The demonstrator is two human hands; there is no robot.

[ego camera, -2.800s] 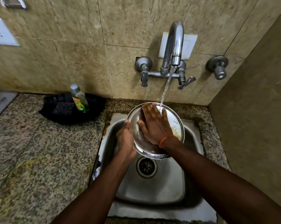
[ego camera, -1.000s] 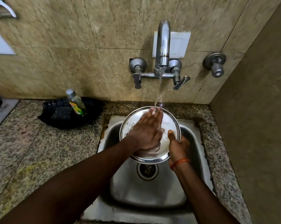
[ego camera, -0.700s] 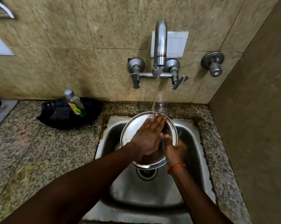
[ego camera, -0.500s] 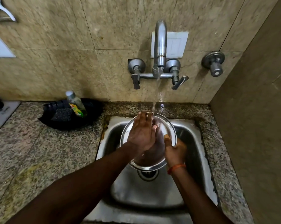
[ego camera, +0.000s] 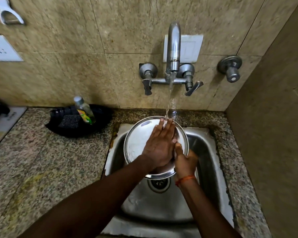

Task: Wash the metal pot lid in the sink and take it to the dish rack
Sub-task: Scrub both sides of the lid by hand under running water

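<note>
Steel-bright metal pot lid [ego camera: 138, 140] is catching tap water [ego camera: 170, 100] over the sink [ego camera: 205, 162].
Round and wet, it is being gripped at its rim by the right hand [ego camera: 185, 160] while the left hand [ego camera: 159, 148] is pressing flat, fingers straight, on its face.

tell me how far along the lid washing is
Done: the metal pot lid is over the sink, already wet. In hand: tap water runs onto it, the left hand lies flat across its face and the right hand grips its rim. Left: finish rinsing, shut the tap, carry it to the dish rack, not in view.
</note>
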